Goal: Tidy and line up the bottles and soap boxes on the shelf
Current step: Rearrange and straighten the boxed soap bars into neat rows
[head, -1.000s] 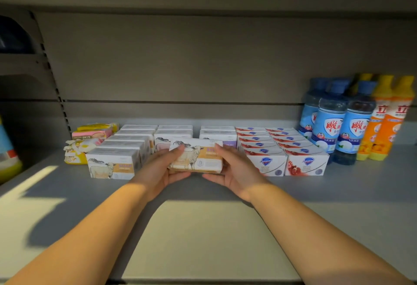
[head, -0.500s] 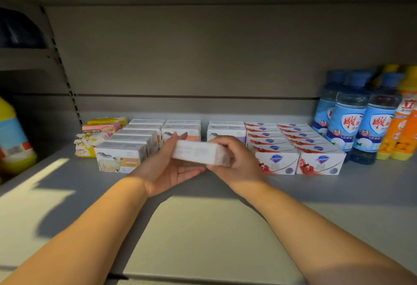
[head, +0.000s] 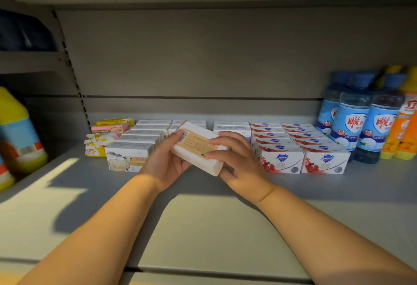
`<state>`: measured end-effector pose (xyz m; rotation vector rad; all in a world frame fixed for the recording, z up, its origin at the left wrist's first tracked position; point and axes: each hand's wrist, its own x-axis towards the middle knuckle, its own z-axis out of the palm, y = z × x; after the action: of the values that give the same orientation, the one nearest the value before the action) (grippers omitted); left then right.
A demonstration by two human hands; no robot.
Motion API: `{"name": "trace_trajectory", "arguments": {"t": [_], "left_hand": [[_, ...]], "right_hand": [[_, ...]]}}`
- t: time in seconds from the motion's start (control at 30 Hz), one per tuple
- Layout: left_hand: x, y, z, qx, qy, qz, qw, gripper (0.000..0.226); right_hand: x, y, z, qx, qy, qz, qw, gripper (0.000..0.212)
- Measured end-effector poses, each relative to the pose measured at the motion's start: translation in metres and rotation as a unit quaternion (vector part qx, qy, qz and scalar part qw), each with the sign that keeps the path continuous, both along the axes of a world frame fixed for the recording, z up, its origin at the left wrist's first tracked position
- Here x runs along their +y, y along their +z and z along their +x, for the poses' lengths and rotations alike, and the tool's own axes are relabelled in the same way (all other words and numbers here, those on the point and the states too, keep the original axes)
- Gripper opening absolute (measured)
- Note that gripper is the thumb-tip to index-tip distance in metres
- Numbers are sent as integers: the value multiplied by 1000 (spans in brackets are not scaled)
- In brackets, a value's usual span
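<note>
- While the soap box (head: pixel 198 147) hangs tilted at frame centre, our left hand (head: pixel 165 163) and right hand (head: pixel 240 164) grip it with curled fingers.
- We should turn its front forward and set it level with the sheep box (head: pixel 126 159) at centre left.

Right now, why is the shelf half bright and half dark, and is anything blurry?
Head view: warm light falls on the front of the shelf, and hard-edged shadows cut dark shapes across it. Head view: the yellow bottle at the left edge is smeared with blur, while the soap box held by the left hand and right hand looks fairly sharp.
</note>
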<state>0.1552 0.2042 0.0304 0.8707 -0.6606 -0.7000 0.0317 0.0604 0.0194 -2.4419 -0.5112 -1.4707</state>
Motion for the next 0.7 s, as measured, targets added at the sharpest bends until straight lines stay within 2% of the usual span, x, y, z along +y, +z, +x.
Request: {"name": "trace_trajectory", "arguments": {"t": [0.1, 0.17, 0.2, 0.23, 0.3, 0.37, 0.43, 0.5, 0.53, 0.6, 0.63, 0.7], "left_hand": [[-3, 4, -8, -108, 34, 68, 991, 63], [-8, 6, -13, -145, 62, 84, 984, 59], [-11, 6, -14, -167, 97, 91, 977, 52], [-12, 4, -13, -196, 137, 105, 965, 45], [-8, 0, -13, -301, 156, 130, 932, 37], [-6, -1, -20, -355, 112, 148, 916, 52], [-7, -7, -21, -334, 31, 113, 935, 74], [-10, -10, -20, -308, 53, 92, 946, 90], [-12, -10, -19, -313, 85, 88, 942, 88], [-12, -7, -16, -334, 147, 85, 927, 71], [-10, -8, -14, -350, 170, 89, 917, 61], [-6, -7, -15, -376, 199, 112, 898, 47]], "right_hand": [[-3, 0, -1, -1, -3, 76, 997, 37], [0, 1, -3, 44, 23, 227, 973, 43], [2, 3, -4, 74, 47, 317, 945, 42], [1, 4, -5, 98, 74, 392, 912, 37], [-3, 5, -6, 121, 95, 501, 852, 18], [-8, 8, -8, 148, 100, 597, 782, 5], [-9, 11, -7, 203, 111, 670, 706, 18], [-9, 14, -7, 260, 133, 748, 596, 27], [-10, 15, -8, 294, 142, 780, 534, 30], [-14, 18, -10, 393, 150, 798, 431, 33], [-15, 19, -11, 450, 150, 786, 396, 33], [-16, 18, -15, 538, 158, 746, 359, 36]]}}
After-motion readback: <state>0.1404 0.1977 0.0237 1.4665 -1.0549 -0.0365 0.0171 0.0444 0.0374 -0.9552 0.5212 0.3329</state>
